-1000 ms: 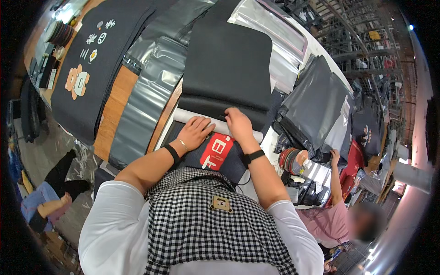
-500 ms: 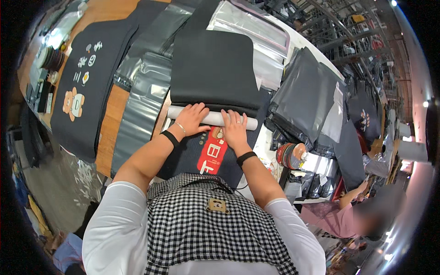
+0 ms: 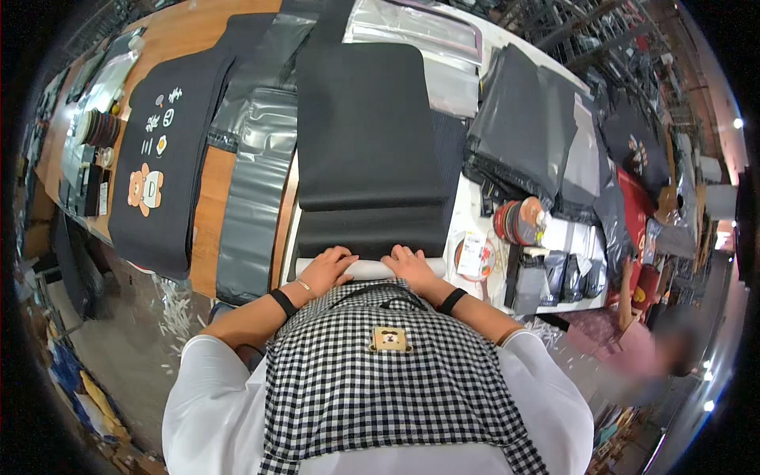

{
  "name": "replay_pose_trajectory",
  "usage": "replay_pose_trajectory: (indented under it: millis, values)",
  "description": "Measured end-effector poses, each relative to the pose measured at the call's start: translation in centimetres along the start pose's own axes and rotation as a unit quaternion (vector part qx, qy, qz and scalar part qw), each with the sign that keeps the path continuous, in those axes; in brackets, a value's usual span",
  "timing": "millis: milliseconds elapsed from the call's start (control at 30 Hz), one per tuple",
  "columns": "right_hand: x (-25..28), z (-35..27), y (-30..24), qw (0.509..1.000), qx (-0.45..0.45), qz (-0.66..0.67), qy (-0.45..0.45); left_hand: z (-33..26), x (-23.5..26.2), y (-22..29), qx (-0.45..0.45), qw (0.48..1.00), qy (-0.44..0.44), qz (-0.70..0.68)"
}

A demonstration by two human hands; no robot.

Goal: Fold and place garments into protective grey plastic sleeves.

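Note:
A white tube (image 3: 370, 271) lies crosswise at the near edge of the table, right against my checked apron. My left hand (image 3: 323, 271) holds its left part, fingers bent over the top. Toward the other end, my right hand (image 3: 413, 269) grips it the same way, thumb pointing inward. A plain black mat (image 3: 364, 127) stretches away from the tube, with raised creases across its lower half. Beneath it, the ribbed edge of another dark mat (image 3: 447, 146) shows on the right.
A stack of printed dark mats (image 3: 158, 158) and grey plastic bags (image 3: 257, 190) lie left. At right are black packages (image 3: 518, 127), tape rolls (image 3: 518, 222) and a white label (image 3: 473, 255). A person in pink (image 3: 633, 348) works at far right.
Both hands have drawn the white tube toward my body. The black mat now extends nearer and covers the red printed panel that showed before.

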State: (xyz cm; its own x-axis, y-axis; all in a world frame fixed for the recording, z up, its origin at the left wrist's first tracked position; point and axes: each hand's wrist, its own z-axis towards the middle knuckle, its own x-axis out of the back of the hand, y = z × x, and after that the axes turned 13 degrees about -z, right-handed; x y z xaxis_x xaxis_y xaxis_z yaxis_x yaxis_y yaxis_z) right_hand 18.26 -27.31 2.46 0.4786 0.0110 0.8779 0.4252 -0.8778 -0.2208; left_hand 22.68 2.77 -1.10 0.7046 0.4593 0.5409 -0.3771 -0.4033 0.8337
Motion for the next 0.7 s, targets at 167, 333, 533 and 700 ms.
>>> replay_pose_trajectory:
  millis: [167, 333, 533, 700]
  values:
    - [-1.4, -1.2, 0.0, 0.988, 0.011, -0.053, 0.147, 1.6, 0.9, 1.2, 0.045, 0.989, -0.024, 0.141]
    - [-3.0, -2.4, -0.5, 0.965, -0.042, -0.112, 0.234, 5.5, 3.9, 1.6, -0.004, 0.978, 0.068, 0.198]
    - [1.9, 3.9, 3.0, 0.955, -0.138, -0.046, 0.259, 9.9, 4.7, 1.4, 0.023, 0.962, 0.089, 0.255]
    - [4.4, 7.8, 7.3, 0.949, -0.169, -0.041, 0.262, 8.5, 3.4, 2.7, -0.049, 0.953, 0.104, 0.279]
